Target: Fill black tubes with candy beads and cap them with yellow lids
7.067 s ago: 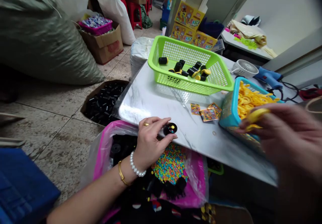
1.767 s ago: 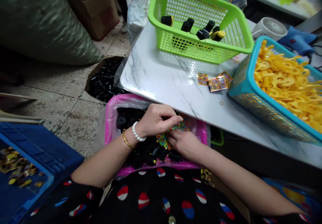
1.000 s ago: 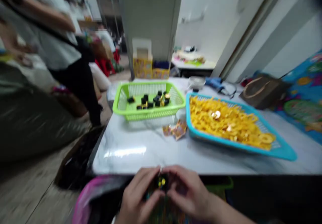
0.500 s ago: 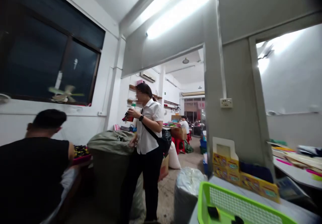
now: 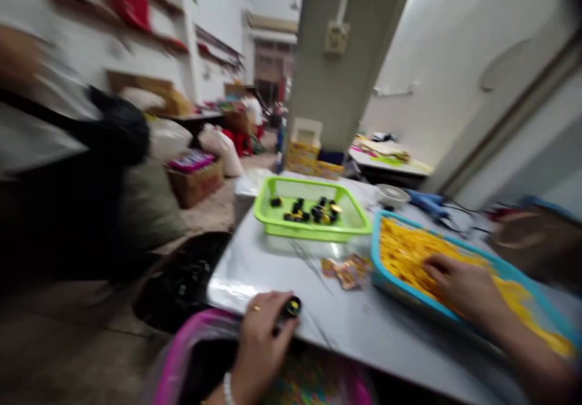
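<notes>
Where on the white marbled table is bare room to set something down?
The table is bare between the green plastic basket and the left hand, and between the orange printed packets and near edge. The turquoise plastic basket is crowded with yellow pieces around the right hand.

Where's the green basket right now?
In the head view, the green basket is on the white table, left of the blue basket of yellow pieces, just beyond the small packets.

We see blur across the whole view; a standing person is cut off by the left edge, and the right hand's fingertips are hidden among yellow pieces
</notes>
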### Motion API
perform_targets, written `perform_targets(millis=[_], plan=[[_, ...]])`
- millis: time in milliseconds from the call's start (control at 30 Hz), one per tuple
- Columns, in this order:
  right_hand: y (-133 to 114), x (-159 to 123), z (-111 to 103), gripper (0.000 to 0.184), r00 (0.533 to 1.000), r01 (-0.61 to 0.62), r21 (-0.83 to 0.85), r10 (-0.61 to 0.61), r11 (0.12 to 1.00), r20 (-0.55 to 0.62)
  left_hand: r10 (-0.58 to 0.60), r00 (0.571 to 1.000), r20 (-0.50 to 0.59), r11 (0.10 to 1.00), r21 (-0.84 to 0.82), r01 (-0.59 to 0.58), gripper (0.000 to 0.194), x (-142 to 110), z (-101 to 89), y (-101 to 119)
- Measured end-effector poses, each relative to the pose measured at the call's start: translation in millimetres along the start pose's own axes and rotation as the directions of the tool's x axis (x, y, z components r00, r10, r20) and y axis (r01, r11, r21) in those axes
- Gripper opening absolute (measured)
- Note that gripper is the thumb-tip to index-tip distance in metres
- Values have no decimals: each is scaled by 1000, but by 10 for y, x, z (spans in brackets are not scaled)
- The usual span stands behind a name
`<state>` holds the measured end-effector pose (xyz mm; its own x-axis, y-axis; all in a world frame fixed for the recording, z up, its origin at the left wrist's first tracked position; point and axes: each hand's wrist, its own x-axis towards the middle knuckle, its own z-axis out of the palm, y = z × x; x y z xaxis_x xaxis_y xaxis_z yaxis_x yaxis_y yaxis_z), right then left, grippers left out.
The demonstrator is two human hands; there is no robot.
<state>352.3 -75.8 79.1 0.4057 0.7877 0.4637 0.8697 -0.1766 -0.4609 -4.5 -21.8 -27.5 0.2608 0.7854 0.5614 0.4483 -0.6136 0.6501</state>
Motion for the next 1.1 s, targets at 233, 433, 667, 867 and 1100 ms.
perform_targets(millis=[233, 433, 667, 867, 1100], plan=[[190, 155, -178, 27, 940, -340, 134, 331, 931, 80, 186, 982, -27, 982, 50, -184, 35, 131, 45, -194], [-507, -307, 26, 26, 957, -289, 688, 222, 665, 187, 127, 992, -15, 991, 43, -127, 32, 104, 17, -44], [-1261, -722, 986, 16, 643, -657, 567, -24, 497, 766, 22, 1000, 8, 1000, -22, -22, 29, 88, 18, 15], [-1368, -687, 1166, 22, 620, -674, 549, -27, 494, 784, 1, 1000, 9, 997, -75, 0, 26, 57, 16, 16], [-1372, -647, 1229, 24, 602, -719, 524, 32, 457, 798, -35, 998, 55, 993, -111, 41, 24, 62, 4, 8]])
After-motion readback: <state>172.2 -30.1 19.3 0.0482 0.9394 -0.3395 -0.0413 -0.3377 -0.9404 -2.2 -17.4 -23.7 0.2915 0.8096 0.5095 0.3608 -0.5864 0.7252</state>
